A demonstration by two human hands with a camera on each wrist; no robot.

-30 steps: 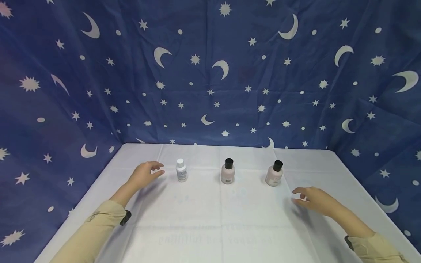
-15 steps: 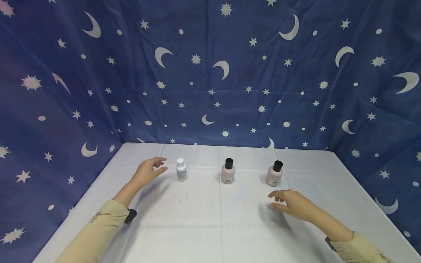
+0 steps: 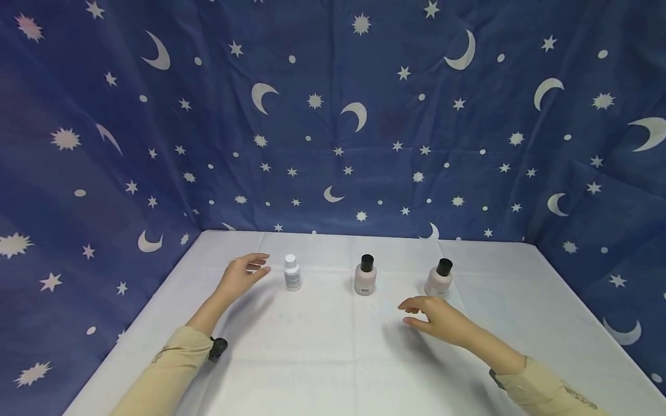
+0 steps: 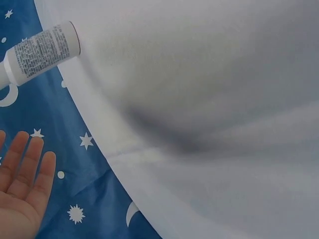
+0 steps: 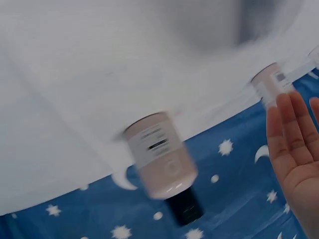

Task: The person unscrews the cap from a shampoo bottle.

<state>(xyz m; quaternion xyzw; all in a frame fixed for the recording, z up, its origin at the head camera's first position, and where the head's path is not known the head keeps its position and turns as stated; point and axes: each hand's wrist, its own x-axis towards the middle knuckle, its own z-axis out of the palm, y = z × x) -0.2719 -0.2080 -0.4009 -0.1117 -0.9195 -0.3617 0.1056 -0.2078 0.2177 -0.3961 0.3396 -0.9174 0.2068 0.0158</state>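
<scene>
Three small bottles stand upright in a row across the table. On the left is a white bottle with a white cap; its printed label shows in the left wrist view. The middle pink bottle and the right pink bottle have black caps. My left hand hovers just left of the white bottle, fingers relaxed, holding nothing. My right hand is in front of the two pink bottles, its fingers pointing left and nothing in its grasp. It overlaps the base of the right pink bottle in the head view.
A white cloth covers the table. A dark blue curtain with moons and stars surrounds its back and sides. Beige sleeves and dark wrist straps are on both forearms.
My right hand has swept left from the table's right side, passing in front of the right pink bottle. My left hand has edged slightly toward the white bottle. The bottles stay put.
</scene>
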